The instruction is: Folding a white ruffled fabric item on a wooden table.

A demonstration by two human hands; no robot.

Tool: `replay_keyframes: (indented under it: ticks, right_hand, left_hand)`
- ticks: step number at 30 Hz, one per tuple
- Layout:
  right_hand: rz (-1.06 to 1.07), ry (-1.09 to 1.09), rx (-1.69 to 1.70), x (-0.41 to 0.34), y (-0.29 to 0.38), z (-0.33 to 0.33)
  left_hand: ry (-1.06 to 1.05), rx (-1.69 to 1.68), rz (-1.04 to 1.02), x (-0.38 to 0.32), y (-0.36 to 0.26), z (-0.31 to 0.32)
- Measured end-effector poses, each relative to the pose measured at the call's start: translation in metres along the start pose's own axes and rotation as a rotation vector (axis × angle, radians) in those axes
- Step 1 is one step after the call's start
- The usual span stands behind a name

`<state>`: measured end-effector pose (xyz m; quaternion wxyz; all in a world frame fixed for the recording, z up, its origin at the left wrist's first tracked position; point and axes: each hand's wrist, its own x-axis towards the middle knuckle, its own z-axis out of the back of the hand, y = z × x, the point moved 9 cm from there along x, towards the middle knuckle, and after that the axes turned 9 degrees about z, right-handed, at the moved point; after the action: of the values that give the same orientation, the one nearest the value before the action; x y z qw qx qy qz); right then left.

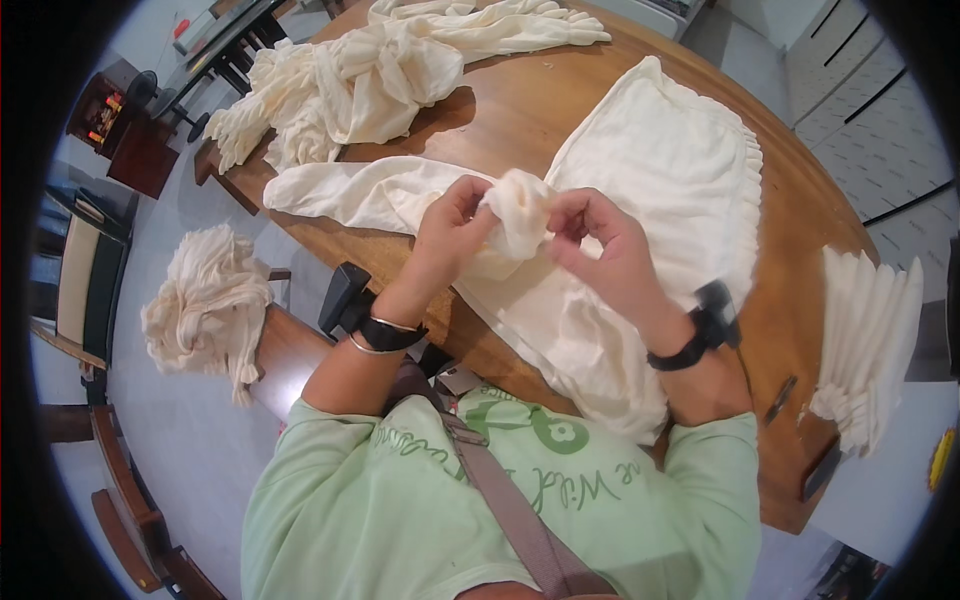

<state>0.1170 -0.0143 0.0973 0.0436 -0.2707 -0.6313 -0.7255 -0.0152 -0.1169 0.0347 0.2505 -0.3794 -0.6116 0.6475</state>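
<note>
My left hand (455, 229) pinches a bunched knot of cream cloth (519, 214) between thumb and fingers, a little above the table. On the knot's other side is my right hand (600, 240), fingers curled and thumb apart. Its fingertips meet the knot's edge; whether they grip it is unclear. Beneath both hands spreads a long piece of cream fabric (570, 322), running left and down towards my shirt. Beyond my right hand lies a broad, flat cream cloth (660, 161) with a ruffled right edge. Where these two join is hidden.
A wooden table (517, 112) carries a heap of knotted, gathered cream cloth (360, 90) at its far left. Pleated cloth (866, 345) hangs over the right edge, near a small dark tool (781, 400). More crumpled cloth (210, 300) rests on a wooden surface at left.
</note>
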Motion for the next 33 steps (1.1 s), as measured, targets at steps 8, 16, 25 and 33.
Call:
replay_keyframes:
  ticks: [8,16,25,33]
  right_hand:
    - [-0.258,-0.138,0.239,-0.005,-0.051,0.019]
    - [0.015,-0.171,-0.394,-0.001,-0.003,0.013]
    - [0.53,-0.107,-0.782,0.001,0.041,0.019]
    - [0.197,-0.539,0.052,0.001,0.046,0.113]
  left_hand:
    - [0.178,-0.465,-0.009,-0.026,-0.034,-0.031]
    - [0.196,-0.598,0.048,-0.022,-0.028,-0.031]
    - [0.26,-0.116,0.07,-0.027,-0.027,-0.04]
    - [-0.335,1.025,-0.521,-0.035,-0.043,0.018]
